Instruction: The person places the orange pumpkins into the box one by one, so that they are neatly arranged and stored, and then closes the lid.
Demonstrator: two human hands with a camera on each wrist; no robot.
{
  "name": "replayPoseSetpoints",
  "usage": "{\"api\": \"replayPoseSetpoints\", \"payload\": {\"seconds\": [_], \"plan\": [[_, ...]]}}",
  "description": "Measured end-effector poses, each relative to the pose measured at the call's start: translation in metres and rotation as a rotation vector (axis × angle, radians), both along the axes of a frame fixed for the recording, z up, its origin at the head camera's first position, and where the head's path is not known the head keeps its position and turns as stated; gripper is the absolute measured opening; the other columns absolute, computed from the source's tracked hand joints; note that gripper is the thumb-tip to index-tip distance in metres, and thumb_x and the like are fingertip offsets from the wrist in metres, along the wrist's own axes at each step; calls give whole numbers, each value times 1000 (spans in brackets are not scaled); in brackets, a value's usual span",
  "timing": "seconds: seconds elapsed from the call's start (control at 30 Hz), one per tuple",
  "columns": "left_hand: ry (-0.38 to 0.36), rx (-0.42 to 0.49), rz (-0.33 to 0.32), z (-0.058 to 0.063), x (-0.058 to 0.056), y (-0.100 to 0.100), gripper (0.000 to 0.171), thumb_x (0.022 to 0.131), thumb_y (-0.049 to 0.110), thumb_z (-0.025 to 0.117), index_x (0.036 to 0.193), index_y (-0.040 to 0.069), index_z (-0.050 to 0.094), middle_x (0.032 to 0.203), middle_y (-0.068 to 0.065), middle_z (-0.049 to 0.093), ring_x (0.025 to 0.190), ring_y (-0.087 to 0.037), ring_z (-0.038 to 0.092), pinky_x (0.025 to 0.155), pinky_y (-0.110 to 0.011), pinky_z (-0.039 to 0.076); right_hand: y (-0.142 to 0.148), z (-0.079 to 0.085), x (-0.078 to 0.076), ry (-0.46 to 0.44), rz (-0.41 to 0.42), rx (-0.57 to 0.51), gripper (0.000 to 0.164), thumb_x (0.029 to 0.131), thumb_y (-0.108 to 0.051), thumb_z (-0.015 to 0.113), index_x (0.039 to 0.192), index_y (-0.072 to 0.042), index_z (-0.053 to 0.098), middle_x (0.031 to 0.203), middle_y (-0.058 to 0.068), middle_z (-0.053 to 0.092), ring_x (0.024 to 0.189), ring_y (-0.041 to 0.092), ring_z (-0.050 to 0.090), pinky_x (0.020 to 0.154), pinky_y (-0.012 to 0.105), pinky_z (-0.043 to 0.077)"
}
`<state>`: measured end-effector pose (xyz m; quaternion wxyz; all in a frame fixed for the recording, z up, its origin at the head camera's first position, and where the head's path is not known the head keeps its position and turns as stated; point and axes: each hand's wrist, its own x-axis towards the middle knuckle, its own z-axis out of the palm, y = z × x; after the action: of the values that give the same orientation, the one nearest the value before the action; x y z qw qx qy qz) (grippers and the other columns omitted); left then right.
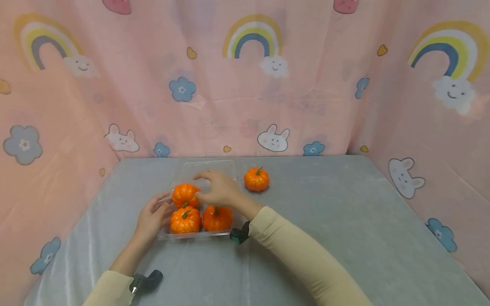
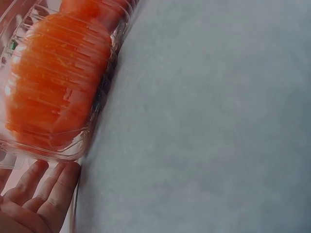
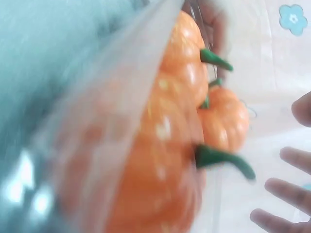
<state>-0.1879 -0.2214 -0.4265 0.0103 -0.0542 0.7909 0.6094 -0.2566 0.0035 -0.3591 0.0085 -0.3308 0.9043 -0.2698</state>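
Observation:
In the head view, a clear plastic clamshell box (image 1: 195, 235) holds small orange pumpkins with green stems: one at the back left (image 1: 183, 194), a front-left pumpkin (image 1: 185, 222) and a front-right pumpkin (image 1: 218, 219). My left hand (image 1: 150, 217) is at the box's left side; in the left wrist view its relaxed fingertips touch the clear wall. Over the box, my right hand (image 1: 221, 189) has its fingers spread beside the back-left pumpkin. The right wrist view shows those fingers (image 3: 289, 191) apart, with nothing between them.
Another small pumpkin (image 1: 257, 179) sits on the grey tabletop (image 1: 329, 221), right of the box's raised clear lid (image 1: 208, 163). Black wrist cameras (image 1: 240, 233) are strapped to both wrists. Pink patterned cloth (image 1: 229, 106) encloses the table's back and sides.

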Motion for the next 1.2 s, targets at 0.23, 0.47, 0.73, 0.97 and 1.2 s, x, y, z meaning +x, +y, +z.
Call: {"api": "replayPoseSetpoints", "payload": {"seconds": [0.23, 0.47, 0.73, 0.97, 1.2], "plan": [[-12, -31, 8, -1, 3, -2, 45, 104, 25, 37, 148, 14, 35, 146, -20, 45, 125, -34, 54, 85, -28, 57, 21, 6, -6, -30, -43, -38, 47, 86, -35, 64, 130, -20, 59, 139, 2, 55, 131, 23, 48, 106, 44, 43], [-19, -47, 18, 0, 4, -1, 44, 104, 24, 37, 147, 15, 35, 145, -20, 46, 125, -36, 54, 85, -29, 57, 40, 9, -15, 28, -96, -34, 47, 85, -38, 64, 129, -21, 60, 139, 1, 55, 131, 23, 48, 108, 43, 41], [-12, -39, 16, -2, 3, -2, 45, 104, 25, 38, 147, 15, 35, 145, -20, 46, 125, -35, 54, 84, -28, 57, 59, 14, -22, 30, -167, -85, 50, 84, -41, 66, 128, -19, 60, 136, 4, 56, 126, 25, 52, 104, 46, 44], [5, -21, 3, -4, 1, -1, 45, 104, 25, 38, 147, 13, 35, 146, -21, 44, 124, -36, 54, 86, -29, 56, 78, 17, -29, 15, -244, -117, 50, 84, -41, 67, 129, -18, 61, 137, 5, 56, 128, 29, 49, 106, 49, 41], [-7, -27, 11, -2, 0, -1, 45, 104, 26, 39, 147, 16, 36, 146, -19, 45, 125, -35, 54, 86, -30, 56, 98, 13, -36, 26, -328, -128, 50, 84, -42, 66, 128, -18, 61, 138, 4, 55, 123, 32, 53, 101, 50, 46]]}}
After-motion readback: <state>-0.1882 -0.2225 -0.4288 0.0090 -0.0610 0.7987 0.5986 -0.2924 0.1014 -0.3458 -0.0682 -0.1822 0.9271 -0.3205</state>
